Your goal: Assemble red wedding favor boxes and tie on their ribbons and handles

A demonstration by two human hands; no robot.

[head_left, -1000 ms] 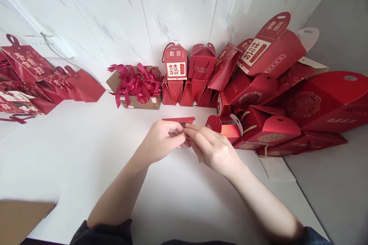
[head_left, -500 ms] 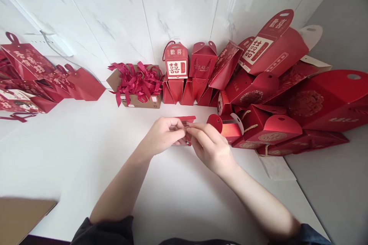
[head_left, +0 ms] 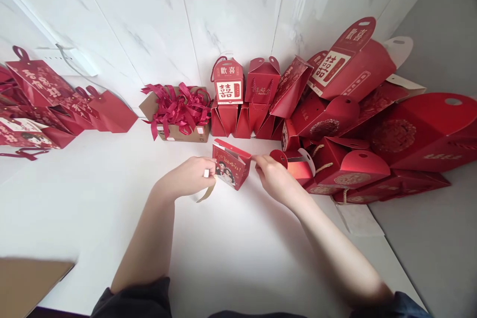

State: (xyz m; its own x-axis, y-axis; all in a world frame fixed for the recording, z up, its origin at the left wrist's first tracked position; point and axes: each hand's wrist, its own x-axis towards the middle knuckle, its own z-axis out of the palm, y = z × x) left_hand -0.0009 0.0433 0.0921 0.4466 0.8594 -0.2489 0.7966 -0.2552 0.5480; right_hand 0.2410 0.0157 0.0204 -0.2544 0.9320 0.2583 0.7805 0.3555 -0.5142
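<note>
While forearms and the frame's lower edge cut off part of it, the white table [head_left: 85, 208] spreads out around the small printed box [head_left: 233, 171], which is between the two hands; whether its base touches the tabletop is hard to make out. Right of the small box is a heap of red gift boxes [head_left: 335, 124], many half hidden by their neighbours, the outermost cropped. Well to its left, a pile of red bags [head_left: 40, 79] is also cropped. Behind it and to the left is a carton [head_left: 182, 133], its inside covered by crimson ribbons [head_left: 179, 109].

At the small box's left edge, the left hand [head_left: 188, 177] is curled around a pale strip, hiding that edge. At its upper right edge are the fingertips of the right hand [head_left: 278, 177]; whether they pinch or merely touch, I cannot tell. The small box's top gapes slightly, its interior mostly unseen, its lettering too small to read. The pale strip [head_left: 207, 193] dangles before its left side, one end concealed.
</note>
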